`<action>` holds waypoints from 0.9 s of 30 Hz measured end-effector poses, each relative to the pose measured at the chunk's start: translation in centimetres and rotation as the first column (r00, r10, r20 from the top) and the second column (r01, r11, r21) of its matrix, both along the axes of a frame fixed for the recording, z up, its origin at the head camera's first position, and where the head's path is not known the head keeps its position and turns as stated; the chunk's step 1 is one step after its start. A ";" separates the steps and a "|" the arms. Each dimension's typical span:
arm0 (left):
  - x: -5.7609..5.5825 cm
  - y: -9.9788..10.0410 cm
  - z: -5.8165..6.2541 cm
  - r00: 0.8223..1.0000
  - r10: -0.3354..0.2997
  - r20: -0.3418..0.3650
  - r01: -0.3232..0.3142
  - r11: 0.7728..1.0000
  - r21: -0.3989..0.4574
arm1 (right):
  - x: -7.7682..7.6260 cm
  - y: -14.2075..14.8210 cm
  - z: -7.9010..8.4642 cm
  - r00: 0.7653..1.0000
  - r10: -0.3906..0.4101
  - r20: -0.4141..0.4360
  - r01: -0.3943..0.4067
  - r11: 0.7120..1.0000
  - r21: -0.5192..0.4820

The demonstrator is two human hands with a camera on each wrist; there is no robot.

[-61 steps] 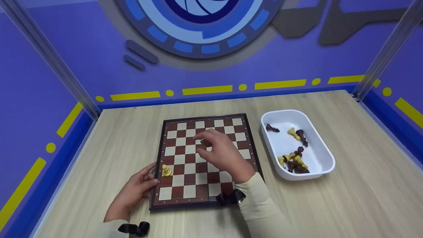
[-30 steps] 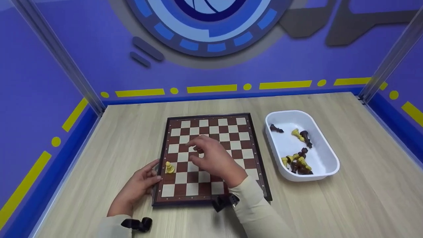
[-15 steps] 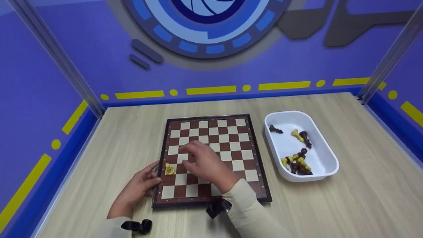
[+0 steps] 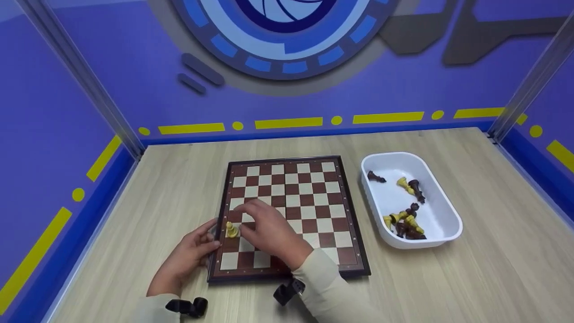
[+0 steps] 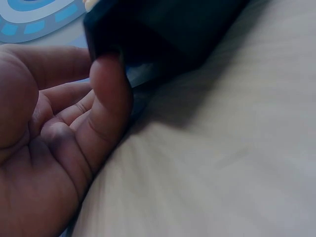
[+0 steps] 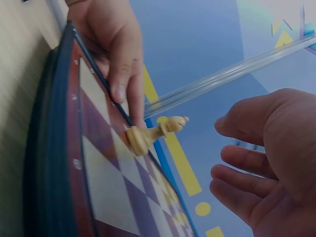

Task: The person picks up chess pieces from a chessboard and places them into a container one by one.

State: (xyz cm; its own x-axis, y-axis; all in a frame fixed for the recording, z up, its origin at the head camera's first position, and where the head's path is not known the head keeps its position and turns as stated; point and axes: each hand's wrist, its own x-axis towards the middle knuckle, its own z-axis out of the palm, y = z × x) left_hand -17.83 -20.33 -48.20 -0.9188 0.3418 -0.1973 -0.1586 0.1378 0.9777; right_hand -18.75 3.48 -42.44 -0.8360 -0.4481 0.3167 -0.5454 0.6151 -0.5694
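Observation:
A cream-yellow chess bishop (image 4: 231, 230) stands upright near the left edge of a brown and white chessboard (image 4: 307, 202). My left hand (image 4: 190, 255) grips the board's left side, its thumb on the rim; in the left wrist view a fingertip (image 5: 106, 76) presses the board's dark underside edge. Just to the right of the bishop hovers my right hand (image 4: 271, 233), thumb and fingers apart. The right wrist view shows a gap between those fingers and the bishop (image 6: 140, 140), with nothing held.
Right of the board sits a white plastic tray (image 4: 437, 193). Several dark and yellow chess pieces lie in it, most heaped toward its near end. Blue-purple panels (image 4: 134, 103) wall in the wooden table (image 4: 175, 179) at the back and sides.
My right hand has come left and nearer across the board, from its middle to beside the bishop. The left hand keeps its grip on the board; the bishop stays on its square.

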 end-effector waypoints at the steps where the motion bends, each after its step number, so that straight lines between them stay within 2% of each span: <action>1: 0.0 0.0 0.0 1.000 0.001 -0.002 -0.001 1.000 -0.002 | 0.0 -0.1 -0.1 1.000 0.004 0.003 -0.004 1.000 -0.002; 13: 0.0 -0.1 -0.1 1.000 0.010 -0.016 -0.010 0.999 -0.033 | -0.1 -1.2 -1.2 0.998 0.006 0.063 -0.007 1.000 0.027; 20: 0.0 -0.1 -0.1 1.000 0.001 -0.020 -0.001 1.000 -0.021 | 0.0 -1.7 -1.7 0.993 0.022 0.117 -0.024 0.999 0.022; 27: 0.0 0.0 -0.1 1.000 0.003 -0.021 -0.003 1.000 -0.018 | 0.0 -2.0 -1.9 0.990 0.037 0.134 -0.039 0.999 0.012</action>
